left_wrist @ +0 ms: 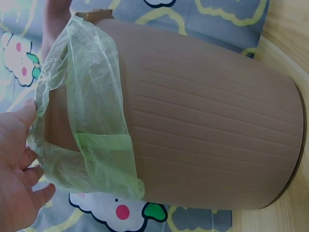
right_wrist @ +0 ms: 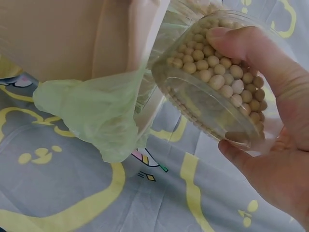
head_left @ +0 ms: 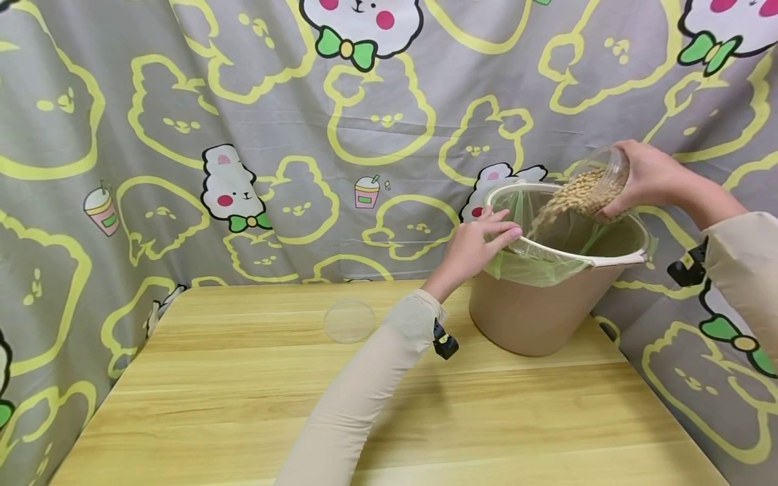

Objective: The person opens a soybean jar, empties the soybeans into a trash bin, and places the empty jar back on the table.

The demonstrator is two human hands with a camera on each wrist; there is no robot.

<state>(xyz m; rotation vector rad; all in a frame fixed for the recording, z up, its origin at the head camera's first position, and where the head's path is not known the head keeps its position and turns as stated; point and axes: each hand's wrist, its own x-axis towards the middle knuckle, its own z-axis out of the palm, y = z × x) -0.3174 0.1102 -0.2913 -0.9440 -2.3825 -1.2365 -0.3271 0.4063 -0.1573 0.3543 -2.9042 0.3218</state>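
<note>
Pellets [head_left: 583, 192], round and tan, spill in a stream from a clear jar [head_left: 610, 189] into a brown bin [head_left: 535, 314] at the far right of the table [head_left: 231, 391]. I see the right hand [head_left: 653, 179] gripping the jar round its wall, with the jar tipped leftward and down over the bin's opening; my right wrist view shows thumb and fingers curled about it and many pellets inside. The left hand [head_left: 477, 246] is at the left of the bin's white rim [head_left: 614, 260], its fingers mostly straight and spread, touching the thin green liner [head_left: 541, 271]; I cannot tell how firmly they press. That liner is folded over the rim and hangs down outside. Left of the bin, well apart from it, I make out a clear round disc [head_left: 349, 321] lying flat on the table. Beige sleeves [head_left: 365, 391] cover both arms, with a small black device [head_left: 446, 343] at each wrist. Behind everything hangs a grey curtain [head_left: 286, 125] with yellow outlines and white cartoon animals
</note>
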